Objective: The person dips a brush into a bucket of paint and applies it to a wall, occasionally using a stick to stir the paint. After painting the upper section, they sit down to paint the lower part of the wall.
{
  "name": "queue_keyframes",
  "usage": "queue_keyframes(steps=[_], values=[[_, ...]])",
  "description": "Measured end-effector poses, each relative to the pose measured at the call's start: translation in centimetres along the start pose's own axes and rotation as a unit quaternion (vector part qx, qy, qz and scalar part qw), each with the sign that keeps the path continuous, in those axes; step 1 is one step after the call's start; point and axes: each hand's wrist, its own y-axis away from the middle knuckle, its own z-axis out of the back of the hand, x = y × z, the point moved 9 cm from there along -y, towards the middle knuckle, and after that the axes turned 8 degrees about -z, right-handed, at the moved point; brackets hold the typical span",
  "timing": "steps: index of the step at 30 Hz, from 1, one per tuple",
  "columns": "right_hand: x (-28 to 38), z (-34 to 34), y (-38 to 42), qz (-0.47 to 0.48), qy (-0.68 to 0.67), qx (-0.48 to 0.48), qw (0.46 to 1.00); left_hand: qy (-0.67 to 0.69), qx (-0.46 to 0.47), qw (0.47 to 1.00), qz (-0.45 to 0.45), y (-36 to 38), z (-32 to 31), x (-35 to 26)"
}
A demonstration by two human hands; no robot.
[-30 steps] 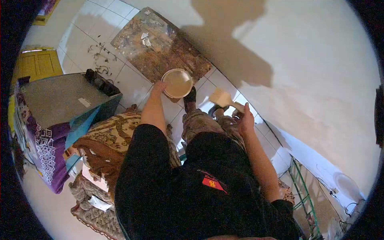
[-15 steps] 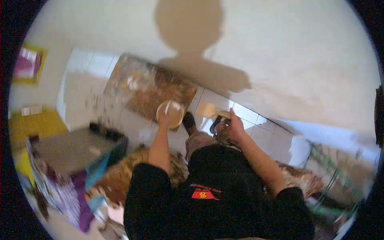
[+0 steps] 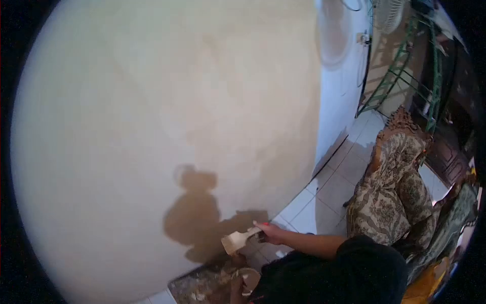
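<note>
My right hand [image 3: 271, 233] is closed around the handle of a wide paintbrush [image 3: 234, 242]. The pale brush head points left, close to the beige wall [image 3: 152, 101]. Low in the view, my left hand [image 3: 236, 290] grips a round tub [image 3: 251, 279] of beige paint at its edge. This hand is in shadow and partly cut off by the frame. A darker shadow of my head and arms falls on the wall.
A paint-stained board [image 3: 202, 283] lies on the tiled floor [image 3: 324, 202] by the wall. To the right stands a carved, patterned sofa [image 3: 385, 197]. Behind it are a green metal frame [image 3: 433, 91] and a fan [image 3: 392, 16]. A whitish wall strip [image 3: 336, 96] borders the beige.
My view has swung to the right and up, bringing the wall and sofa into sight. The brush is now nearer the wall, and the tub sits lower in view. Both stay held.
</note>
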Motion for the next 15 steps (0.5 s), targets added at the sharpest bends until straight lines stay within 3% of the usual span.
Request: queue_keyframes(steps=[7, 9, 11, 15], values=[[3.9, 14.8, 4.1, 0.072, -0.133, -0.006, 0.988, -0.028, 0.022, 0.995, -0.093, 2.8, -5.9, -21.4], [4.6, 17.8, 5.0, 0.091, -0.140, 0.027, 0.986, -0.030, 0.012, 0.992, -0.118, 3.4, -8.3, -26.4], [6.3, 21.9, 6.1, 0.094, -0.199, -0.045, 0.974, -0.026, -0.009, 0.989, -0.142, 3.7, -10.3, -30.8], [11.0, 25.8, 10.7, 0.087, -0.186, -0.024, 0.978, -0.017, -0.057, 0.982, -0.181, 4.4, -13.7, -38.5]])
